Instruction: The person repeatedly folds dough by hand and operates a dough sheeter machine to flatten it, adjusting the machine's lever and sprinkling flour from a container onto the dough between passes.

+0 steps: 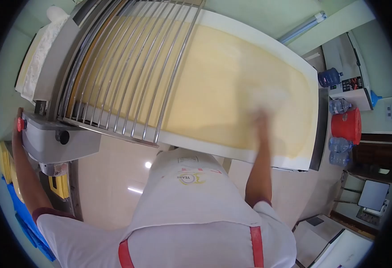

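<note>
A wide, thin sheet of pale yellow dough (214,80) lies on the white belt (289,58) of a dough sheeter. Over that sheet, my right hand (263,117) is smeared by motion, so its fingers do not show clearly. A whitish blur (271,96) is just beyond the hand; whether it is flour or something held, I cannot make out. My left hand (19,115) is at the far left, against the side of the grey machine housing (57,136), beside a red knob (22,124). Its fingers are mostly hidden from view.
A metal bar guard (133,76) covers the left part of the belt. White powder (42,53) fills a tray above the housing. Water bottles (329,77) and a red bucket (346,126) stand at the right. Yellow trays (60,186) are at the lower left.
</note>
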Tool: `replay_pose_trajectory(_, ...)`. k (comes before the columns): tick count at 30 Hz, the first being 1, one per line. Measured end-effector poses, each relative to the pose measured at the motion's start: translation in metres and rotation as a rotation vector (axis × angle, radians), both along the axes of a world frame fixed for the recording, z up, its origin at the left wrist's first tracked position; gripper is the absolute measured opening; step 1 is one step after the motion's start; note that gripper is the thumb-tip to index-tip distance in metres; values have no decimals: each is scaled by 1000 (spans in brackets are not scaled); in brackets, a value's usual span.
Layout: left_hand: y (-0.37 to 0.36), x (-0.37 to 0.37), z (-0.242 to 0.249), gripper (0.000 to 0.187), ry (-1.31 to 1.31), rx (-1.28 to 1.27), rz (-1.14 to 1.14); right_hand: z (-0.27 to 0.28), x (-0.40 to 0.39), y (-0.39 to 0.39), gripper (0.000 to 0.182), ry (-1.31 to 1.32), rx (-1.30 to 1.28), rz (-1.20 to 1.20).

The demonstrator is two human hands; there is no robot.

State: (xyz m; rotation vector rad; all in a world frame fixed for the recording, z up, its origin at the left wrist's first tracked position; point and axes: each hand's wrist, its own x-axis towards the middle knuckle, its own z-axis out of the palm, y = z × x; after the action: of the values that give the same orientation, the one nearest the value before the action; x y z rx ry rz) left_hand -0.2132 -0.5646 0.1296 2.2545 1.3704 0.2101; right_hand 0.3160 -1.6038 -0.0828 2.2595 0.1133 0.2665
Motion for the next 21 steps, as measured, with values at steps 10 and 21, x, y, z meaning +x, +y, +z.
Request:
replay_pose_trajectory(10,0,5,5,61,50,51,-1,136,16,-146,28,-675,2473,133)
replay_pose_trajectory(21,-6,-5,14,44,264,113,-196,9,65,-52,68,-82,1093,-273)
